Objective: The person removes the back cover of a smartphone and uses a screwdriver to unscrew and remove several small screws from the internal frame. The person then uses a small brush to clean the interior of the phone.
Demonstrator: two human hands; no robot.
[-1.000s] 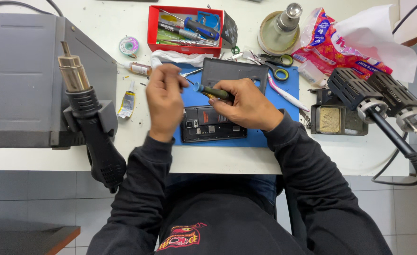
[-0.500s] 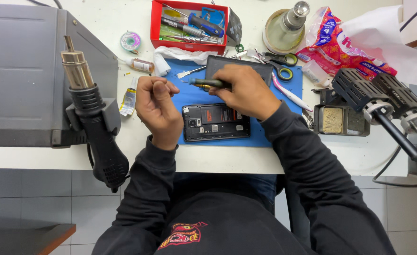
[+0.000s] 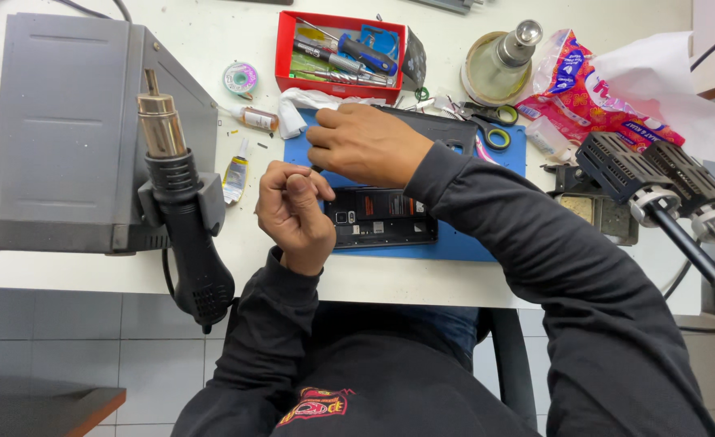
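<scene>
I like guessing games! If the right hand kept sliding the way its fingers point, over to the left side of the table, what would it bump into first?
Probably the crumpled white cloth just past the right hand, then the small bottle. Heights are hard to judge from above.

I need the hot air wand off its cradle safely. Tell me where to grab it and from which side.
Grip the hot air wand by its black handle, low down near the cord end, coming from the table's front edge. The metal nozzle points up and away and may be hot; the grey station blocks the far side.
</scene>
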